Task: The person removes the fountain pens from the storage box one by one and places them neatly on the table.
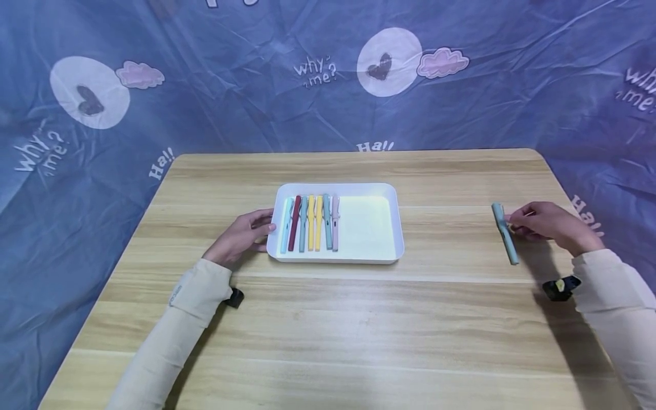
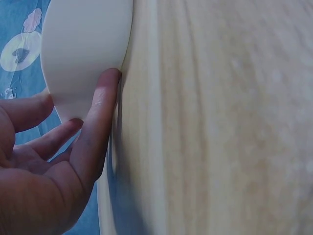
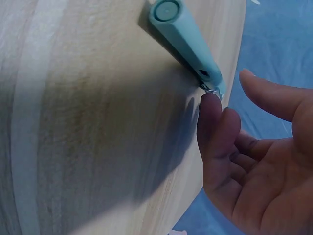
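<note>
A white tray [image 1: 369, 228] holds several capped pens in a row at its left side: light blue [image 1: 286, 228], dark red [image 1: 294, 225], teal, yellow and, at the row's right end, pale purple [image 1: 335, 228]. My left hand [image 1: 241, 236] is at the tray's left end; its thumb and fingers, fairly straight, touch the outer wall [image 2: 88, 49]. Far to the right, a teal pen [image 1: 507, 239] lies on the table. My right hand [image 1: 545, 225] is beside it, fingertips [image 3: 210, 105] touching it near its clip. In the right wrist view the thumb stands apart from the pen.
The wooden table [image 1: 328, 330] has rounded far corners. A blue printed cloth [image 1: 230, 102] hangs behind it and continues along both sides. A small black device [image 1: 561, 287] sits at my right wrist, another [image 1: 234, 298] at my left.
</note>
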Available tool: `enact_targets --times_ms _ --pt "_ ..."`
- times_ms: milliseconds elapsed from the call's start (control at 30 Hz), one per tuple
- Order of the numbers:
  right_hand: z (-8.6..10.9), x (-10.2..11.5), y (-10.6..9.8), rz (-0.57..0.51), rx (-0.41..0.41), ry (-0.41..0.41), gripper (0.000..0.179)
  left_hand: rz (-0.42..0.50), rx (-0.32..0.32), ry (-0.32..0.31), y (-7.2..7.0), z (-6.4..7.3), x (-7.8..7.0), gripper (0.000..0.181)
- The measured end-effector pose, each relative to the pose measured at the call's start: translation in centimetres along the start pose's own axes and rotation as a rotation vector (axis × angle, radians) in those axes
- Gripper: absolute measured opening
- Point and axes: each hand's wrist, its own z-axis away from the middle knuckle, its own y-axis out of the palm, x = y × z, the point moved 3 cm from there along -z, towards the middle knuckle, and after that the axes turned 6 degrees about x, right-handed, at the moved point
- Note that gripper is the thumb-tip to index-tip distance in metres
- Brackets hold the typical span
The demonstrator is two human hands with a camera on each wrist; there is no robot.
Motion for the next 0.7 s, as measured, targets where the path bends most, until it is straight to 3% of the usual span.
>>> enact_targets --times_ms 367,700 --pt "-0.41 0.00 0.54 0.090 0.002 0.022 0.050 0.012 0.007 0.011 -0.08 0.02 0.03 0.056" --pt "-1.09 0.28 0.84 0.096 0.004 0.049 0.054 0.037 0.000 0.003 -0.11 0.08 0.02 0.054"
